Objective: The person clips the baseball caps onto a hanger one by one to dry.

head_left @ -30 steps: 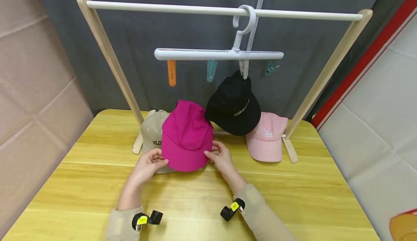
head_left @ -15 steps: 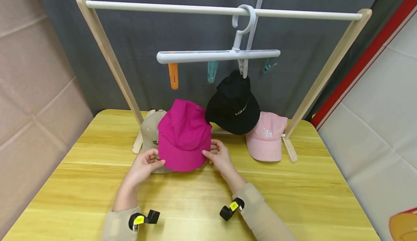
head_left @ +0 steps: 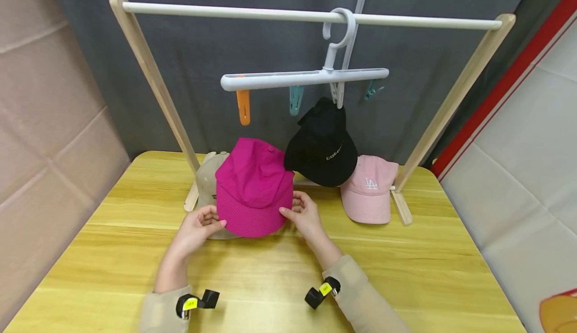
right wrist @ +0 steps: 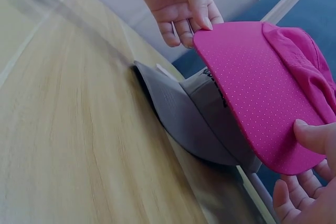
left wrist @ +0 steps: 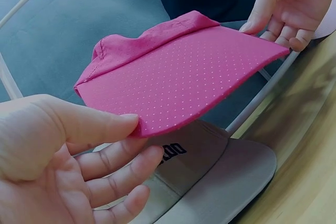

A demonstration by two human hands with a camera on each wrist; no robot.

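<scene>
A magenta cap [head_left: 254,178] with a dotted brim is held up between both hands, brim toward the person. My left hand [head_left: 196,228] pinches the brim's left edge between thumb and fingers. On the opposite edge, my right hand [head_left: 306,215] pinches the brim the same way. In the left wrist view the thumb lies on top of the magenta brim [left wrist: 184,77]. Behind and below it, a beige cap [head_left: 208,178] lies on the table, partly covered. A black cap [head_left: 322,147] hangs to the right from a white clip [head_left: 337,95].
A white hanger [head_left: 306,78] hooks over the rack's white bar [head_left: 225,11]. From it hang an orange clip [head_left: 243,107] and teal clips, one a teal clip [head_left: 295,100] near its middle. A pink cap [head_left: 369,188] lies by the rack's right foot [head_left: 402,208].
Both hands keep their pinch on the magenta cap, which has shifted slightly left, the left hand with it. The hanger has swung a little, its left end moving right and lower.
</scene>
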